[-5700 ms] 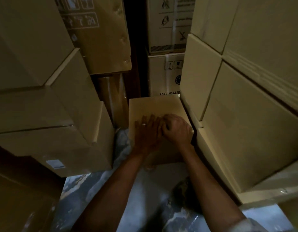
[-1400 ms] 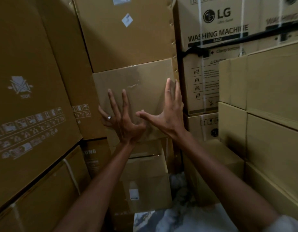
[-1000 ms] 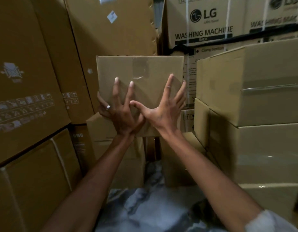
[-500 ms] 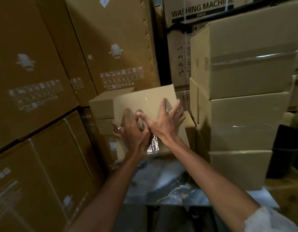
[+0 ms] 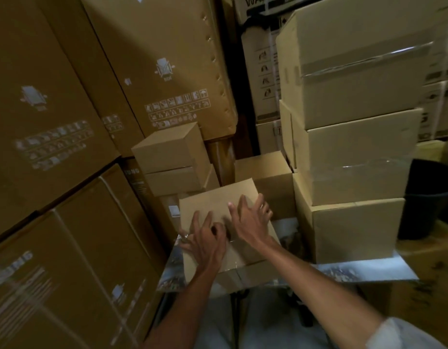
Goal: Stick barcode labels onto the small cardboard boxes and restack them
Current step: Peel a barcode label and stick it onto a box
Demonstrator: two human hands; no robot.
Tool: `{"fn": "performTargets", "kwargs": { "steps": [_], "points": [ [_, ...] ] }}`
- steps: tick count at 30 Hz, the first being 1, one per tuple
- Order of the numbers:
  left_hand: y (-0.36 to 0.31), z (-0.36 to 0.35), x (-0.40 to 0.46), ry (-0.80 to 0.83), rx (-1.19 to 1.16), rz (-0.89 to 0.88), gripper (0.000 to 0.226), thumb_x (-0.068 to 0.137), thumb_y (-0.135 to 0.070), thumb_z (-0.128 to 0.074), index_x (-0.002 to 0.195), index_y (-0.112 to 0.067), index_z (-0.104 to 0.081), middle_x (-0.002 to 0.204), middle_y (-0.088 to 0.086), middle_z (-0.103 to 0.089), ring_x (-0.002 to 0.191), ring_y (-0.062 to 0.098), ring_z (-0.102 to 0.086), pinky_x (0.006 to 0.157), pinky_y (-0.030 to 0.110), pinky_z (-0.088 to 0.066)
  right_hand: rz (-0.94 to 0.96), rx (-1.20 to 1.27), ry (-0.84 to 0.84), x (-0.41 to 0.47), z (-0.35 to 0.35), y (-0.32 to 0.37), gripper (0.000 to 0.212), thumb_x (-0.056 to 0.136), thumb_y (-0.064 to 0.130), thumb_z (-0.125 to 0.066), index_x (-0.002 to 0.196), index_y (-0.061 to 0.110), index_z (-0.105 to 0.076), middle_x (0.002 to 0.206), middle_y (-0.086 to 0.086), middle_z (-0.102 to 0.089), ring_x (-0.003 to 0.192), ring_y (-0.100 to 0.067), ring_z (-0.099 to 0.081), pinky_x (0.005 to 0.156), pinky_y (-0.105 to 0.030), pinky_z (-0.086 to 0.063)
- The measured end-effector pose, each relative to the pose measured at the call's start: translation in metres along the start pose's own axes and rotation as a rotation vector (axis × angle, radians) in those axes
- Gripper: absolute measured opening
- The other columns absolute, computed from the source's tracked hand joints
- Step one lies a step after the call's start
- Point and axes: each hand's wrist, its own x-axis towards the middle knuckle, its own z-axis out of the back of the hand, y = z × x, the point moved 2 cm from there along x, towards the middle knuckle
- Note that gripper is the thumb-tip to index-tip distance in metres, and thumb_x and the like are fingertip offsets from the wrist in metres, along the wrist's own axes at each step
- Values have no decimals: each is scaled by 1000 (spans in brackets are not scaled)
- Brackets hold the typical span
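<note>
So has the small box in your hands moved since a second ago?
Yes. The small box has come down from in front of the printed carton onto the marbled tabletop, with left hand and right hand on top.

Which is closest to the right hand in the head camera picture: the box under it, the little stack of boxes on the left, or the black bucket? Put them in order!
From the right hand:
1. Box under it: touching the hand, front and middle.
2. Little stack of boxes: behind and to the left.
3. Black bucket: far right, past the tall stack.
</note>
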Motion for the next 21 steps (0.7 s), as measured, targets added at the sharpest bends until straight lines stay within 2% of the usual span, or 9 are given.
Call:
{"fn": "performTargets", "kwargs": {
  "steps": [4, 8, 13, 16, 19, 21],
  "points": [
    [13, -11, -2, 64, 29, 0, 50, 92, -50, -40, 140, -45, -55, 162, -11, -33, 142, 40, -20, 109, 55, -28, -30, -14, 37, -3, -18, -13, 72, 100, 68, -20, 153, 21, -35, 161, -26, -10, 144, -47, -22, 118, -60, -20],
    [25, -26, 0, 144, -17, -23, 45, 98, -43, -50, 143, -40, -54, 161, -8, -34, 144, 33, -25, 112, 57, -24, -92, -31, 82, -1, -34, -25, 72, 100, 68, -22, 153, 21, -36, 162, -28, -10, 144, -47, -21, 118, -58, -19],
    [38, -42, 5, 177, -91, -105, 40, 92, -38, -56, 131, -36, -64, 153, -5, -44, 143, 29, -29, 112, 53, -24, -118, -43, 94, 5, -39, -35, 69, 102, 65, -26, 152, 19, -39, 162, -28, -11, 144, -46, -22, 117, -55, -20],
    [37, -44, 17, 216, -153, -113, 38, 91, -37, -62, 129, -33, -66, 153, -4, -46, 144, 27, -31, 115, 52, -20, -108, -42, 131, 16, -39, -39, 66, 101, 64, -31, 141, 15, -50, 159, -29, -16, 141, -48, -26, 116, -55, -24],
    [34, -44, 33, 308, -100, -160, 43, 92, -42, -62, 134, -35, -63, 157, -6, -41, 145, 28, -32, 116, 52, -16, -79, -78, 181, 27, -38, -46, 60, 101, 61, -39, 130, 14, -59, 160, -30, -20, 145, -47, -24, 116, -57, -22],
    [34, -44, 41, 375, -39, -229, 47, 94, -43, -59, 141, -35, -58, 160, -7, -38, 146, 26, -32, 119, 50, -15, -77, -171, 145, 30, -42, -50, 56, 98, 60, -45, 126, 15, -62, 155, -25, -32, 143, -43, -27, 116, -58, -20]
  ]
}}
